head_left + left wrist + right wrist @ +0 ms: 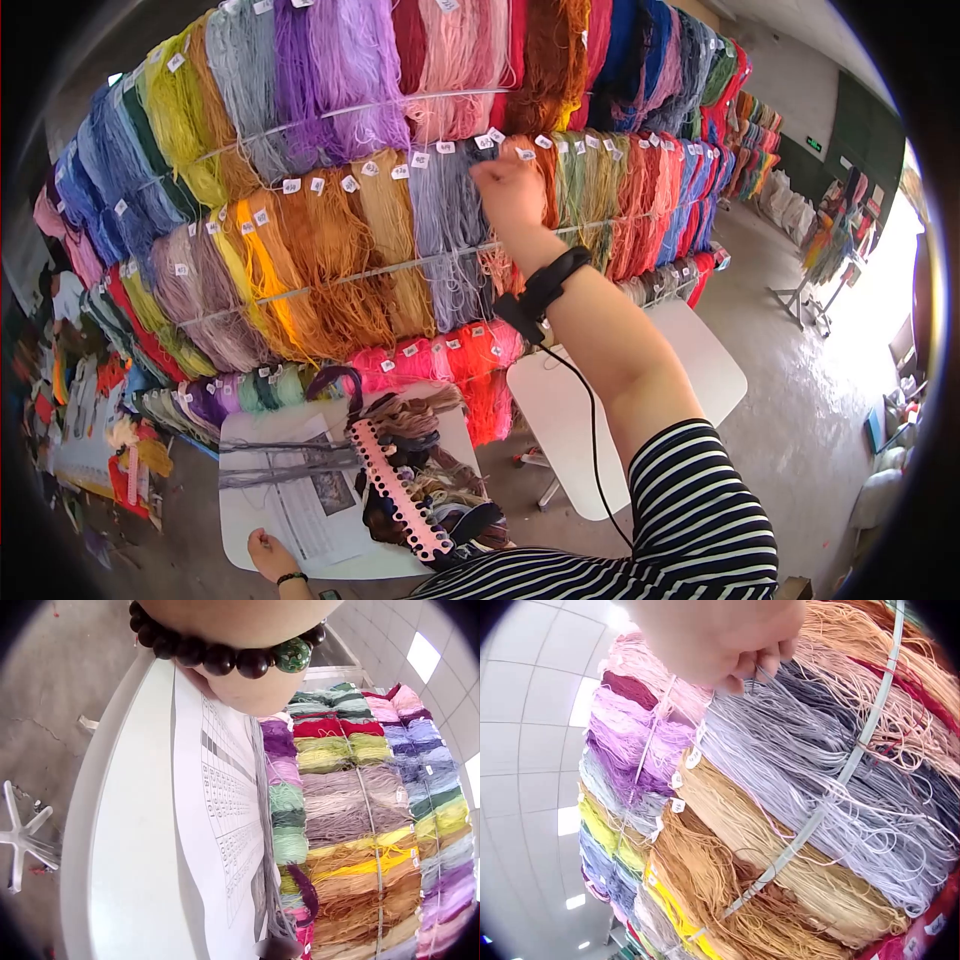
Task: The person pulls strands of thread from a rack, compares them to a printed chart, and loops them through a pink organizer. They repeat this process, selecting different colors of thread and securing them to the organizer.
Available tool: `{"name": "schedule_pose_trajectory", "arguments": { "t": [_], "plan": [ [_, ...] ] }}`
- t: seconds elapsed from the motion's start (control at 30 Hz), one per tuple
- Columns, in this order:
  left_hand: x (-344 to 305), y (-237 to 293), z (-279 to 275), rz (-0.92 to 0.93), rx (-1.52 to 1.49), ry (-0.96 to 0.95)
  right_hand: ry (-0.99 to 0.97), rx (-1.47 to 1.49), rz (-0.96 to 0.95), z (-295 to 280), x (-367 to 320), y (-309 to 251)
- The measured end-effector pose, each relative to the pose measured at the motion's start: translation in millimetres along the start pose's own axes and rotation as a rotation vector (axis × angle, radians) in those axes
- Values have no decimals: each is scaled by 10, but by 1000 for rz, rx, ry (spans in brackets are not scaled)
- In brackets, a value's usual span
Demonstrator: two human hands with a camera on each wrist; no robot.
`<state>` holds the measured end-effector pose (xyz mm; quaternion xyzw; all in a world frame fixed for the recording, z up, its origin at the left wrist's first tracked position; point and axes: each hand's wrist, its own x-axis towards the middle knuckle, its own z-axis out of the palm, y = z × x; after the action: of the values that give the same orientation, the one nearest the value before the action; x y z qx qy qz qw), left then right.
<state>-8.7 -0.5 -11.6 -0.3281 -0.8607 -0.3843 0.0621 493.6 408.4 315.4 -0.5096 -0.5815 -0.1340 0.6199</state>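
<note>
From my place I watch the right hand (512,192), raised to the middle row of the thread rack. Its fingers are bent and close together, and the fingertips pinch some thin strands of the grey-blue threads (802,757). These threads hang between the tan threads (388,225) and the peach-coloured threads (847,682), with small white tags near their top.

The left hand (270,556) is low, on the white table (240,515), just beside the printed sheet (305,525). Its fingers look relaxed, a little bent, and I see nothing held; the left wrist view hides their tips from me.

On the same table lies the pink strip (398,490), with dark round spots along its edges and bundles of thread around it. Loose grey strands (285,460) extend from it over the sheet.
</note>
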Motion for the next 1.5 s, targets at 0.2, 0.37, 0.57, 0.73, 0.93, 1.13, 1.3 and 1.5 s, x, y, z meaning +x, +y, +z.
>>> {"name": "schedule_pose_trajectory", "arguments": {
  "t": [0.2,0.37,0.57,0.73,0.93,1.13,1.3,1.5],
  "plan": [
    [-2,189,-78,-11,36,-30,-425,886,662,-262,391,-220],
    [6,104,-61,14,-2,-29,-366,541,316,-831,176,-367],
    [5,98,-98,49,-31,-44,-147,541,292,-2370,-521,-718],
    [139,-77,-76,17,-238,-107,219,742,841,-3510,-1488,382],
    [462,-239,-46,-128,-557,-192,906,289,1255,-4990,-2759,1748],
    [392,639,-131,-112,-716,-429,-64,143,708,-3919,-2156,-18],
    [-129,2166,-454,96,-1007,-1080,-1107,734,701,-2393,-2358,-1262],
    [-474,2616,-481,234,-1046,-1809,-1335,704,445,-1812,-2534,-1808]
  ]
}}
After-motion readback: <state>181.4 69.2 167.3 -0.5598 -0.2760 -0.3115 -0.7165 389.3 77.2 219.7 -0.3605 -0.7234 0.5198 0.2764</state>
